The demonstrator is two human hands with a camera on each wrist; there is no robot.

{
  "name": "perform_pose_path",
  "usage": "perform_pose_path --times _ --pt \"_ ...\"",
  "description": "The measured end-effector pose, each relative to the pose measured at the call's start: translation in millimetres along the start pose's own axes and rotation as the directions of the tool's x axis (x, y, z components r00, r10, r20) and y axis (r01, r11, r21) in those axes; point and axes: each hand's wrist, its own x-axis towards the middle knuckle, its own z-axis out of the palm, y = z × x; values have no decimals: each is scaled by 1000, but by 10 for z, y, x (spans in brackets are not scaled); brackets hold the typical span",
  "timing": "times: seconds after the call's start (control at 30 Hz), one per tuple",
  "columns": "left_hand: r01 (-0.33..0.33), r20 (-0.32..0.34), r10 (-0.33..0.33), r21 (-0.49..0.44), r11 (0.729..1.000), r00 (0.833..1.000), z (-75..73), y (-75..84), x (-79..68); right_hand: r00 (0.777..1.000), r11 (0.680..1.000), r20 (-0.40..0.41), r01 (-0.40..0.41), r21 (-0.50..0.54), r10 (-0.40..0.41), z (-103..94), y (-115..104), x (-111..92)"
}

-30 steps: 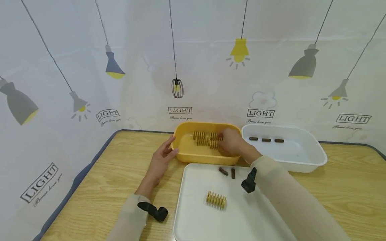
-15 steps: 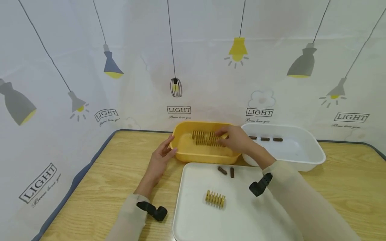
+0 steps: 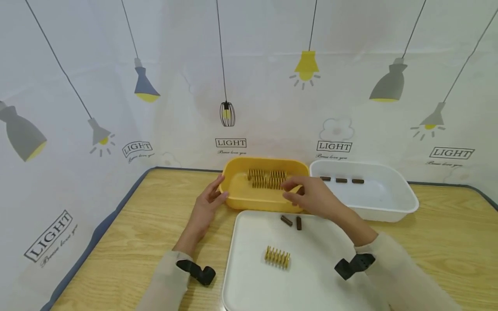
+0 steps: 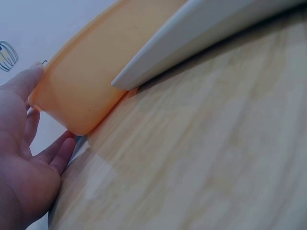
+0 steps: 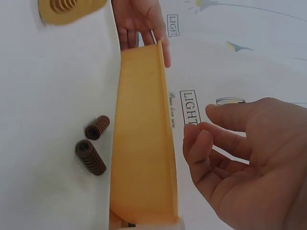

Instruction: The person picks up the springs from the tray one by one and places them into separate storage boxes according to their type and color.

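My left hand (image 3: 205, 209) rests against the left end of a yellow plastic bin (image 3: 237, 203), thumb and fingertips right at the rim. Several gold coil springs (image 3: 268, 179) lie in rows inside the bin. Over the bin's front right corner hovers my right hand (image 3: 313, 196), fingers loosely bent and nothing between thumb and fingertips in the right wrist view. Below it, on a white tray (image 3: 249, 285), lie two small dark brown springs (image 3: 298, 223) by the back edge. Another gold spring (image 3: 277, 257) lies nearer the tray's middle.
A white bin (image 3: 389, 198) stands to the right of the yellow one, with three dark brown springs (image 3: 341, 180) in a row inside. The wooden table (image 3: 136, 242) meets a white curtain (image 3: 272, 108) printed with lamps close behind the bins.
My right hand has come back from the gold springs in the yellow bin toward its front right corner, its fingers loosening and uncovering the springs. My left hand stays at the bin's left end.
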Motion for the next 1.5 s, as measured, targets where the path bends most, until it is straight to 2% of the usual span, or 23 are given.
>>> perform_pose_path --times 0.13,0.37,0.63,0.77,1.07,1.27,1.5 --pt "-1 7 1 -3 1000 1000 1 4 6 1000 1000 -17 -7 12 8 48 4 -163" --pt "-13 7 13 -14 1000 1000 -4 6 10 999 997 32 41 59 -43 130 -55 -398" --pt "-12 10 12 -9 1000 1000 3 18 23 993 991 32 113 76 -115 214 -78 -589" --pt "-12 11 12 -14 1000 1000 8 2 24 989 987 64 124 101 -131 272 -44 -665" --pt "-20 12 20 -5 1000 1000 -18 -15 21 977 987 156 136 84 -148 377 -17 -793" --pt "-30 12 30 -2 1000 999 -27 -3 28 969 988 209 115 103 -135 388 -25 -800" --pt "10 39 -9 -36 999 999 28 246 -92 953 982 267 106 155 -144 426 102 -758"
